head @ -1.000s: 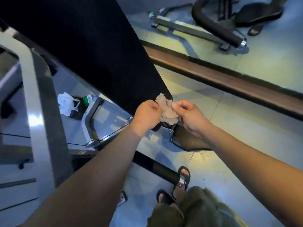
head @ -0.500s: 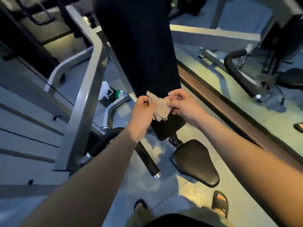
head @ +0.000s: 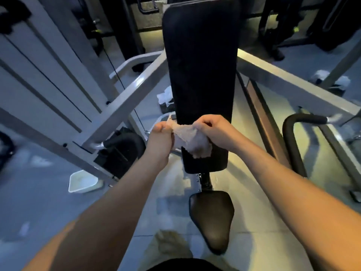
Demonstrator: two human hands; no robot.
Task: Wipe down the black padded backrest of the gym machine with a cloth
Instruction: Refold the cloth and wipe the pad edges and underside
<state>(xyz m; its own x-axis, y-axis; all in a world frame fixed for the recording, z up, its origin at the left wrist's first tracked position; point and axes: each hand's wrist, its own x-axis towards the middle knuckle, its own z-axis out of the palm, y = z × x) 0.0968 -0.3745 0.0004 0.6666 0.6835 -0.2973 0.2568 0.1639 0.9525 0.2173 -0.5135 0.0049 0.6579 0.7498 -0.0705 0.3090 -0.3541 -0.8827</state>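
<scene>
Head view: swinging round over the last second, so the black padded backrest [head: 201, 65] is now standing squarely ahead, running from 12 o'clock to centre.
Cloth [head: 192, 142]: hanging crumpled at centre, before the backrest's lower end; contact with the pad cannot be told.
Left hand [head: 161, 136]: still pinching the cloth's left edge.
Right hand [head: 210, 127]: still gripping its right edge.
Meaning: wiping is seemingly not yet starting; the hands are likely spreading the cloth.

Bare forearms [head: 125, 202]; black top [head: 185, 266], khaki shorts [head: 170, 245] (blurred).
</scene>
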